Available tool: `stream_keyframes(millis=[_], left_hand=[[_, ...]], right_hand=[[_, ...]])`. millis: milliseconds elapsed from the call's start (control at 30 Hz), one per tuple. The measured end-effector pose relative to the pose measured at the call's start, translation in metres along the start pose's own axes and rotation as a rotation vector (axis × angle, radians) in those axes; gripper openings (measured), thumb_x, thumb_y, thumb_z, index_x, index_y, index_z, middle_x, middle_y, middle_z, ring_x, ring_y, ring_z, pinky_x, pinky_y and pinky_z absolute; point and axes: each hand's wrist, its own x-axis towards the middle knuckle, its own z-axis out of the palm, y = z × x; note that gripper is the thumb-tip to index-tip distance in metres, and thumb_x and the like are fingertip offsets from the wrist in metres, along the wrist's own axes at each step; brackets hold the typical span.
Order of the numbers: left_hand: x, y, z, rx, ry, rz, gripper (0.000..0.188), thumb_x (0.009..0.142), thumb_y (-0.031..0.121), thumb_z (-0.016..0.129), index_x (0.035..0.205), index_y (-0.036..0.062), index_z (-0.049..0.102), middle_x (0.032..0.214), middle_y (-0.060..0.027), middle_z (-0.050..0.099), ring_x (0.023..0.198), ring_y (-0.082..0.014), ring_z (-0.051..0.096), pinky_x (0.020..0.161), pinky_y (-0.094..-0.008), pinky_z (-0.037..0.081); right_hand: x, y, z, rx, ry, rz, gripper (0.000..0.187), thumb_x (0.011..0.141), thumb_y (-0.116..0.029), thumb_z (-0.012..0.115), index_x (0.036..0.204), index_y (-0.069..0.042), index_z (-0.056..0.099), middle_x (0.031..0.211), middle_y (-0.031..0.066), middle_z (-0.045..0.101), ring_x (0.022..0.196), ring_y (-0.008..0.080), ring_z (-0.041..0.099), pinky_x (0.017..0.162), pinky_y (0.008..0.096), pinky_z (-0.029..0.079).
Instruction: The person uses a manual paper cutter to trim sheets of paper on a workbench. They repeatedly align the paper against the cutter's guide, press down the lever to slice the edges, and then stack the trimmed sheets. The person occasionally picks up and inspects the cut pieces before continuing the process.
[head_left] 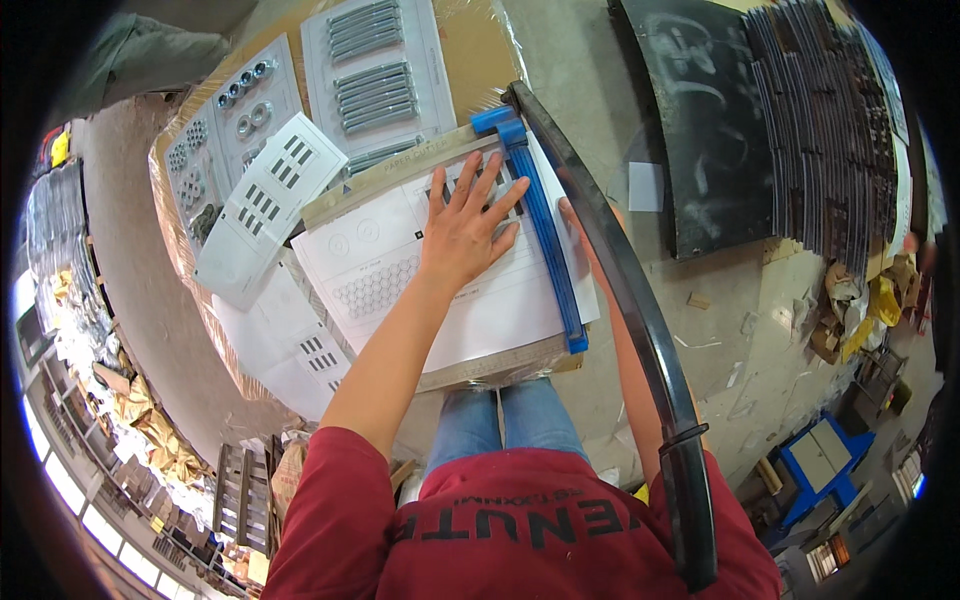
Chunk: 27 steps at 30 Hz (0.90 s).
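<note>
My left hand [465, 225] lies flat with spread fingers on a printed paper sheet [375, 255], pressing it onto a paper cutter [500, 367]. The sheet carries drawings of hexagons, circles and dark bars. Along the cutter's right side runs a blue clear guard [550, 240], and the sheet's edge sticks out beyond it. At that edge is my right hand [598, 245], its thumb on the paper; the cutter's long black blade arm [625, 260] hides most of its fingers. The blade arm is raised, its handle [688, 510] near my right arm.
Cut printed strips [268, 205] and loose sheets [275, 325] lie left of the cutter. Behind them, clear-covered cards hold bolts [375, 95], nuts and washers. Dark panels [710, 130] are stacked at the far right. A blue-framed object [820, 465] stands at lower right.
</note>
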Motion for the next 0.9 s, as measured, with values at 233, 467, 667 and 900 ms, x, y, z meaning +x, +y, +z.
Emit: stream_keyframes(millis=[233,467,667,900], left_hand=[[-0.001,-0.001,0.004,0.026,-0.075,-0.031,0.06,0.088,0.042,0.062,0.145,0.04,0.042,0.16,-0.0017,0.027,0.149,-0.0233,0.018,0.119,-0.0549,0.01],[-0.002,-0.002,0.003,0.06,-0.108,-0.037,0.061,0.09,0.044,0.059,0.147,0.0401,0.038,0.161,-0.0011,0.023,0.15,-0.0227,0.015,0.12,-0.0541,0.007],[0.0,-0.001,0.002,0.047,-0.109,-0.014,0.061,0.091,0.044,0.059,0.148,0.0395,0.037,0.161,-0.0018,0.024,0.15,-0.0231,0.015,0.12,-0.0544,0.008],[-0.004,-0.005,0.005,0.059,-0.111,-0.025,0.058,0.093,0.044,0.056,0.148,0.0393,0.037,0.161,-0.0022,0.024,0.15,-0.0237,0.015,0.12,-0.0554,0.007]], right_hand=[[-0.003,0.012,-0.012,0.066,-0.165,-0.04,0.013,0.091,-0.011,0.067,0.098,0.0,0.066,0.084,0.001,0.066,0.075,0.008,0.06,0.067,0.0225,0.048],[-0.015,0.016,-0.023,-0.015,-0.206,0.102,0.012,0.09,-0.01,0.068,0.097,-0.001,0.066,0.084,0.0016,0.065,0.075,0.008,0.059,0.065,0.0225,0.048],[-0.025,0.004,-0.024,0.02,-0.172,0.131,0.013,0.087,-0.009,0.07,0.095,0.0,0.067,0.084,0.0023,0.066,0.071,0.0084,0.059,0.06,0.0231,0.048],[-0.028,-0.001,-0.019,-0.011,-0.179,0.171,0.013,0.086,-0.009,0.07,0.095,0.0,0.067,0.083,0.0029,0.065,0.068,0.0082,0.058,0.059,0.0237,0.048]])
